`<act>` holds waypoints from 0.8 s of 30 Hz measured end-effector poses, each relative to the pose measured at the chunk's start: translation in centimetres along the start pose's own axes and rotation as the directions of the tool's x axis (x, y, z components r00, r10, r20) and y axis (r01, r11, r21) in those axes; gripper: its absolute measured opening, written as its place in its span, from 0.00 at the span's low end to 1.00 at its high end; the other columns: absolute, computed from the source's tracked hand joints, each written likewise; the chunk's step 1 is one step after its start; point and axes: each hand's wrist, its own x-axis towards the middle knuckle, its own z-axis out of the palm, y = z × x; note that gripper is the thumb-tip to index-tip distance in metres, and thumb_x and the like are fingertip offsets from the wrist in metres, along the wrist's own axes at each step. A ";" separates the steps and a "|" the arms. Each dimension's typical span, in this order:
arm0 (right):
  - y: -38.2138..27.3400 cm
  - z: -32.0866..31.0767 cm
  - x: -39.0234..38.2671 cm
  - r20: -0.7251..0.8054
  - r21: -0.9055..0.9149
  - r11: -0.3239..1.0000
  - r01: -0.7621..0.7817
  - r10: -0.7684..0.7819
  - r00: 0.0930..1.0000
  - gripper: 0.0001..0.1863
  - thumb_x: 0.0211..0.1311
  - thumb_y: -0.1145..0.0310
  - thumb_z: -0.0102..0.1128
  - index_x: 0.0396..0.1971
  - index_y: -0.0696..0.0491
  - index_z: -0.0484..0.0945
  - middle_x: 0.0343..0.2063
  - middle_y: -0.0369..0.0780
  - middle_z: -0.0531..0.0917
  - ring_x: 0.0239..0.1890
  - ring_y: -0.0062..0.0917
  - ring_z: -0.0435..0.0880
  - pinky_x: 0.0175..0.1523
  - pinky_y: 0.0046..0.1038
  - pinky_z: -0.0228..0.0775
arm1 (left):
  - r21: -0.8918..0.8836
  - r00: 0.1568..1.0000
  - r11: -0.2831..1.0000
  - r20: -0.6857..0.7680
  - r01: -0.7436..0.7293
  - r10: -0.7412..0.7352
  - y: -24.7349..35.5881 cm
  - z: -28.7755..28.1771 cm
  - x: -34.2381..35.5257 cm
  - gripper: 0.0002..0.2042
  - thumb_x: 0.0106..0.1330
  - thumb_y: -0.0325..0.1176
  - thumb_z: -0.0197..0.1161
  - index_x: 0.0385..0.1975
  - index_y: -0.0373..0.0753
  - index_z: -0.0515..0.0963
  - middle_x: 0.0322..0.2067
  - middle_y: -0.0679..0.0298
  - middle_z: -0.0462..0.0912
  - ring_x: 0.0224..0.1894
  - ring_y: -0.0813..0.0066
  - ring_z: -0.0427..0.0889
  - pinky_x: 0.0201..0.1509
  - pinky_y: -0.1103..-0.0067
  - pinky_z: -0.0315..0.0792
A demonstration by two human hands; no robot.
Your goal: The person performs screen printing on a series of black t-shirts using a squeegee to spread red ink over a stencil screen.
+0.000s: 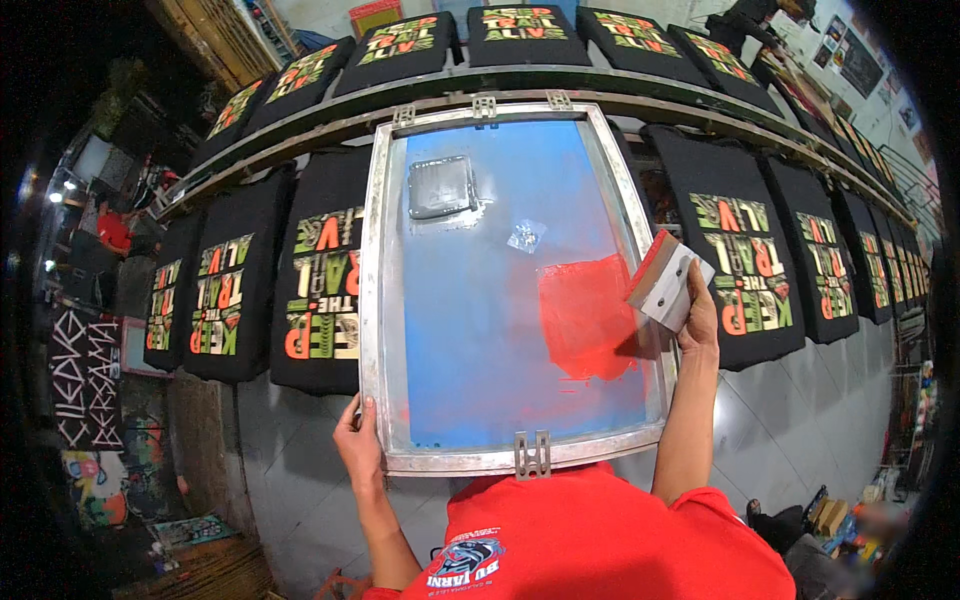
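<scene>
A screen printing frame (373,290) with a blue mesh (470,340) is tilted up in front of me. My left hand (360,440) grips its left rail near the lower corner, the fingers partly hidden. Beside the right rail, my right hand (698,318) is closed around a squeegee (665,285) with a pale holder and a red-stained blade edge. A red ink patch (585,320) covers the lower right of the mesh. A dark grey taped square (440,188) sits at its upper left, and a small whitish patch (526,236) near the middle. Metal clips (532,455) are fixed to the rails.
Black printed T-shirts (225,280) lie on boards left and right, with another row (530,35) beyond the long metal rail (620,85). A person in red (112,232) is at far left, another in dark clothes (750,25) at top right. Clutter (830,517) lies at lower right.
</scene>
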 end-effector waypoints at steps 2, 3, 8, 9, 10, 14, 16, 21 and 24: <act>3.0 4.1 -0.7 0.008 0.006 1.000 0.001 -0.001 1.000 0.22 0.70 0.53 0.61 0.55 0.53 0.78 0.48 0.36 0.85 0.47 0.23 0.85 0.53 0.27 0.77 | -0.015 1.000 1.000 -0.025 -0.015 0.015 -1.0 -3.5 3.1 0.20 0.71 0.36 0.65 0.55 0.28 0.79 0.36 0.62 0.85 0.34 0.83 0.77 0.38 0.81 0.72; 4.8 5.5 -0.8 0.026 -0.001 1.000 0.009 -0.009 1.000 0.22 0.70 0.54 0.60 0.55 0.53 0.78 0.49 0.35 0.85 0.47 0.23 0.85 0.53 0.27 0.77 | -0.022 0.999 0.999 -0.031 -0.026 0.025 -1.6 -5.4 5.0 0.19 0.71 0.36 0.65 0.55 0.28 0.79 0.36 0.62 0.85 0.34 0.82 0.77 0.38 0.81 0.72; 16.7 14.9 -3.9 0.089 0.066 0.998 0.024 -0.030 0.996 0.25 0.72 0.54 0.56 0.59 0.56 0.74 0.52 0.39 0.82 0.50 0.28 0.84 0.58 0.33 0.75 | 0.157 0.994 0.985 -0.081 -0.066 0.079 -4.9 -16.7 15.8 0.19 0.70 0.34 0.64 0.56 0.28 0.78 0.46 0.55 0.85 0.43 0.75 0.82 0.48 0.79 0.75; 18.7 17.7 -5.4 0.063 0.068 0.997 0.025 -0.030 0.998 0.24 0.72 0.54 0.56 0.59 0.56 0.74 0.51 0.39 0.83 0.50 0.28 0.84 0.58 0.33 0.75 | 0.178 0.991 0.984 -0.131 0.027 -0.004 -6.7 -19.1 17.9 0.19 0.70 0.33 0.64 0.56 0.27 0.78 0.47 0.54 0.84 0.44 0.74 0.82 0.49 0.78 0.75; 20.3 19.4 -6.0 0.066 0.090 0.995 0.051 -0.057 0.996 0.24 0.72 0.54 0.57 0.58 0.56 0.74 0.51 0.39 0.83 0.50 0.28 0.84 0.58 0.33 0.75 | -0.090 1.000 0.996 -0.002 0.020 -0.020 -8.3 -21.1 19.9 0.20 0.69 0.33 0.64 0.57 0.27 0.77 0.47 0.54 0.85 0.44 0.74 0.82 0.48 0.76 0.76; 24.8 22.7 -7.8 0.028 0.064 0.994 0.087 -0.089 0.996 0.24 0.71 0.54 0.59 0.58 0.55 0.75 0.49 0.37 0.84 0.49 0.25 0.84 0.57 0.30 0.76 | -0.109 0.991 0.989 0.098 0.096 -0.086 -8.5 -25.5 25.5 0.22 0.68 0.33 0.66 0.58 0.26 0.75 0.47 0.54 0.84 0.44 0.74 0.82 0.48 0.78 0.75; 26.0 24.8 -8.6 -0.014 0.043 0.995 0.093 -0.092 0.996 0.23 0.70 0.54 0.60 0.56 0.54 0.76 0.47 0.36 0.85 0.46 0.23 0.85 0.54 0.28 0.78 | -0.015 0.995 0.997 0.072 0.072 -0.071 -8.6 -26.7 26.6 0.22 0.68 0.33 0.66 0.58 0.27 0.76 0.47 0.55 0.84 0.45 0.76 0.81 0.49 0.79 0.74; 27.3 26.1 -7.7 -0.039 0.080 0.989 0.121 -0.118 0.992 0.23 0.70 0.54 0.60 0.56 0.54 0.76 0.48 0.37 0.84 0.45 0.26 0.85 0.51 0.31 0.79 | -0.032 0.983 0.998 0.174 0.060 -0.053 -7.6 -26.9 29.8 0.22 0.69 0.32 0.66 0.59 0.26 0.75 0.48 0.55 0.84 0.45 0.76 0.80 0.49 0.80 0.74; 27.1 27.0 -7.2 -0.075 0.149 0.985 0.087 -0.076 0.994 0.20 0.71 0.56 0.58 0.53 0.55 0.78 0.42 0.37 0.87 0.39 0.26 0.88 0.46 0.30 0.83 | -0.061 0.980 0.996 0.196 0.059 -0.045 -8.0 -26.9 31.1 0.22 0.69 0.32 0.65 0.59 0.26 0.74 0.48 0.55 0.83 0.45 0.76 0.80 0.49 0.80 0.74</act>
